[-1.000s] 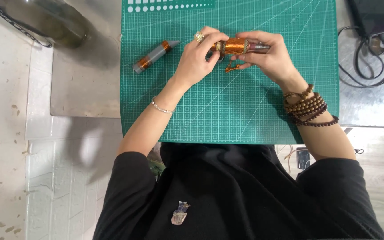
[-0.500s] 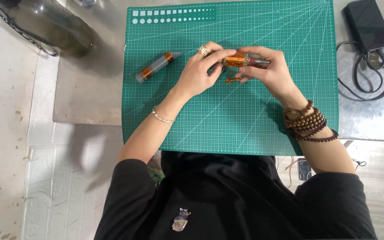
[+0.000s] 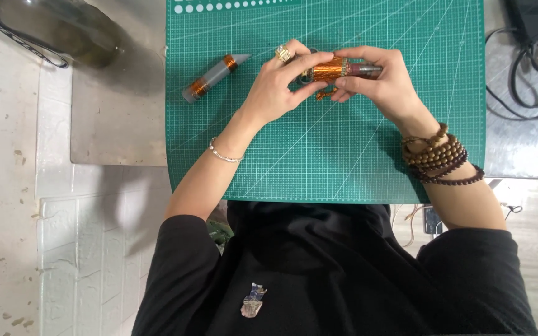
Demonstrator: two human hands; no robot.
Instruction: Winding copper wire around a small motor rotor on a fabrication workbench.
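— What lies far left on the green gridded cutting mat [image 3: 319, 162]?
— A grey tapered cylinder with copper-coloured bands [image 3: 212, 76], lying apart from both hands.
— And the left hand [image 3: 275, 90]?
— Its grip pinches a copper-foil-wrapped cylinder [image 3: 334, 68], held just above the mat.
— The right hand [image 3: 384, 81]?
— Clenched on the same cylinder's dark right end.

Copper-wrapped cylinder [image 3: 337, 68], horizontal, above green cutting mat [image 3: 319, 162]
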